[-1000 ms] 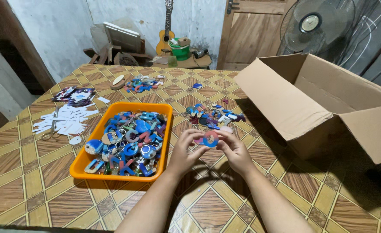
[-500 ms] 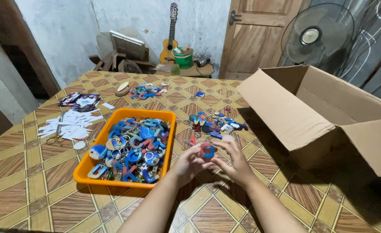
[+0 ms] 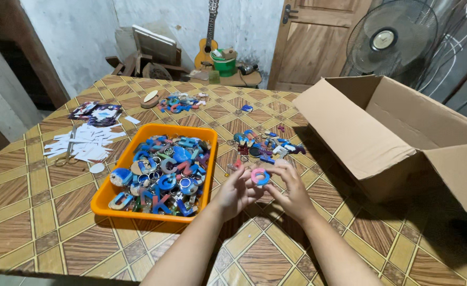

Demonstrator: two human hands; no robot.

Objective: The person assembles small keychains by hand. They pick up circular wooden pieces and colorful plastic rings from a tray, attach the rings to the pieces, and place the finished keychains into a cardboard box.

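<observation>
Both hands meet at frame centre above the table (image 3: 43, 212), pinching one small ring-shaped charm (image 3: 260, 177), pink and blue, between fingertips. Left hand (image 3: 236, 191) curled, thumb and fingers closed on the charm's left side; right hand (image 3: 292, 190) curled too, fingers closed on its right side. Orange tray (image 3: 154, 213) at 9 o'clock of the hands, just beside the left hand, full of coloured letter charms. Loose charm pile (image 3: 262, 144) at 12 o'clock, near. Open cardboard box (image 3: 397, 137) at 3 o'clock, on its side. White paper slips (image 3: 85, 143) and scissors (image 3: 66, 153) at 10 o'clock, well apart. Second charm pile (image 3: 178, 102) far at 11 o'clock.
</observation>
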